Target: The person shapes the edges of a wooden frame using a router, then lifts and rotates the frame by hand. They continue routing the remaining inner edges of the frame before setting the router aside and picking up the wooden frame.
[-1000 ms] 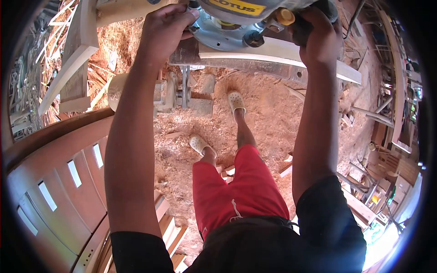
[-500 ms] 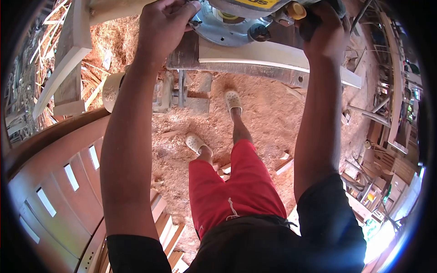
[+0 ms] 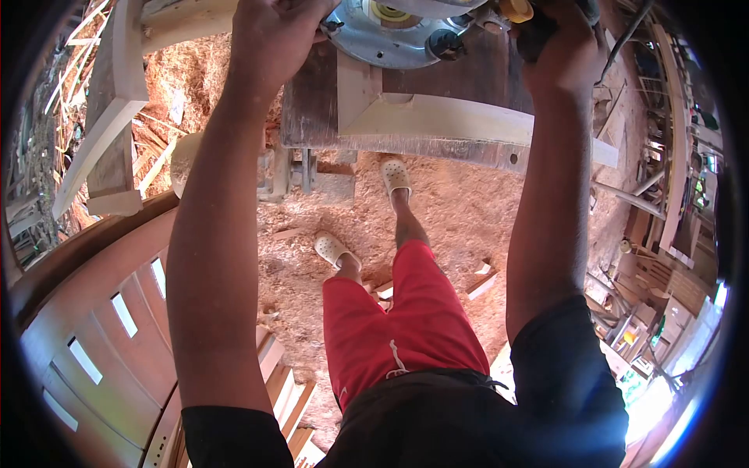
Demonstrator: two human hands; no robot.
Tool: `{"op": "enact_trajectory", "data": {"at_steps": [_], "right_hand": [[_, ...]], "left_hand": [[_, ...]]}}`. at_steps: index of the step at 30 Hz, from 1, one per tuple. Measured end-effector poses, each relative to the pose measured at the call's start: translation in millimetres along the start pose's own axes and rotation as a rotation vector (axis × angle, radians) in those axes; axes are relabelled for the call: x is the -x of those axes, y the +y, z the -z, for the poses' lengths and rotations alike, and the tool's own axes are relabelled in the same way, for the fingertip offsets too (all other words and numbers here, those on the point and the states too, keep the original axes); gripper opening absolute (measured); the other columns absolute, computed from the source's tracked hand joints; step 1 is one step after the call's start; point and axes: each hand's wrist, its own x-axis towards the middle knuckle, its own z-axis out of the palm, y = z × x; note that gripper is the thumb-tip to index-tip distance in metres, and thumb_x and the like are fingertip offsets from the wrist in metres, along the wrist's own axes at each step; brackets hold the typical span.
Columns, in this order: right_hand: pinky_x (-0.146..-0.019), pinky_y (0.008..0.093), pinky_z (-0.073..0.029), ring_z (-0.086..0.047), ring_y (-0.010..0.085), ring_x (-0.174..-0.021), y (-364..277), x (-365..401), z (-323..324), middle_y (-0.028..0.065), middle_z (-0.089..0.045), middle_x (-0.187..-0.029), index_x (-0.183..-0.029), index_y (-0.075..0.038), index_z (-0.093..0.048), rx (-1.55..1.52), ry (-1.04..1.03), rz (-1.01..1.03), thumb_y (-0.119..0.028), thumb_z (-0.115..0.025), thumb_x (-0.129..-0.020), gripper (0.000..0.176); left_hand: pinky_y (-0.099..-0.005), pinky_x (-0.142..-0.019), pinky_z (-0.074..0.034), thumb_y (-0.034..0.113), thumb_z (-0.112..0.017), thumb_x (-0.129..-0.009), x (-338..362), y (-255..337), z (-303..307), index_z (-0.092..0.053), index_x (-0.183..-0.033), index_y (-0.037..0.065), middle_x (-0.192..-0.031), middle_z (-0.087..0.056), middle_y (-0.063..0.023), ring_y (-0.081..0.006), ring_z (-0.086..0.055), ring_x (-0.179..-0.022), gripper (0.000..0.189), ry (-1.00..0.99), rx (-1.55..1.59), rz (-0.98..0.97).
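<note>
Across the top of the head view, the power tool sits partly cut off by the picture's edge, its round metal base over pale wood on a dark bench. Set apart on either side, the right hand wraps around the tool's dark handle; the left hand reaches the base's rim, its exact grip impossible to tell. Shavings cover the ground below.
</note>
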Motion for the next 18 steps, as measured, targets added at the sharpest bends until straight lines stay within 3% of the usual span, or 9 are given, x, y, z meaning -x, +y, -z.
{"op": "enact_trajectory", "data": {"at_steps": [5,8,11,14,18], "right_hand": [[-0.044,0.0249,-0.037,-0.053,0.0112,-0.050,-3.5,0.9,-15.4,0.0040,-0.064,-0.075,-0.104,-0.007,-0.066,0.160,0.027,0.117,-0.017,-0.050,-0.085,0.027],[-0.043,0.0242,-0.037,-0.053,0.0113,-0.049,-1.3,-12.4,-17.2,0.0045,-0.065,-0.076,-0.108,-0.007,-0.066,0.097,0.014,0.070,-0.017,-0.049,-0.084,0.030],[-0.042,0.0238,-0.036,-0.052,0.0110,-0.048,9.0,-20.5,-21.9,0.0043,-0.066,-0.077,-0.107,-0.008,-0.066,0.016,0.043,0.125,-0.016,-0.049,-0.084,0.030],[-0.042,0.0241,-0.035,-0.051,0.0111,-0.047,0.8,-30.6,-12.6,0.0041,-0.066,-0.077,-0.106,-0.009,-0.066,0.108,0.014,0.045,-0.016,-0.049,-0.083,0.030],[-0.041,0.0242,-0.034,-0.050,0.0111,-0.047,-1.7,-35.6,-20.2,0.0041,-0.066,-0.076,-0.104,-0.009,-0.066,0.124,0.057,0.050,-0.015,-0.049,-0.084,0.028]], "left_hand": [[-0.0248,-0.065,-0.060,0.010,-0.070,-0.097,-13.7,1.5,-1.7,-0.070,-0.104,-0.002,-0.088,-0.072,-0.0042,-0.0099,-0.068,-0.078,0.014,0.006,0.013,0.008],[-0.0243,-0.065,-0.059,0.011,-0.071,-0.097,-19.2,11.2,-5.4,-0.070,-0.104,-0.002,-0.088,-0.072,-0.0041,-0.0097,-0.068,-0.078,0.014,0.027,-0.019,0.059],[-0.0242,-0.064,-0.059,0.010,-0.071,-0.097,-30.0,-0.2,-1.6,-0.071,-0.104,-0.002,-0.088,-0.072,-0.0039,-0.0095,-0.068,-0.077,0.015,-0.018,0.027,-0.006],[-0.0237,-0.065,-0.057,0.009,-0.071,-0.096,-34.8,1.6,-3.6,-0.071,-0.103,-0.003,-0.088,-0.072,-0.0038,-0.0086,-0.067,-0.076,0.014,0.012,0.056,0.004],[-0.0234,-0.067,-0.053,0.006,-0.070,-0.095,-45.6,-2.6,0.1,-0.071,-0.101,-0.005,-0.086,-0.071,-0.0036,-0.0073,-0.066,-0.076,0.012,-0.009,-0.080,-0.133]]}}
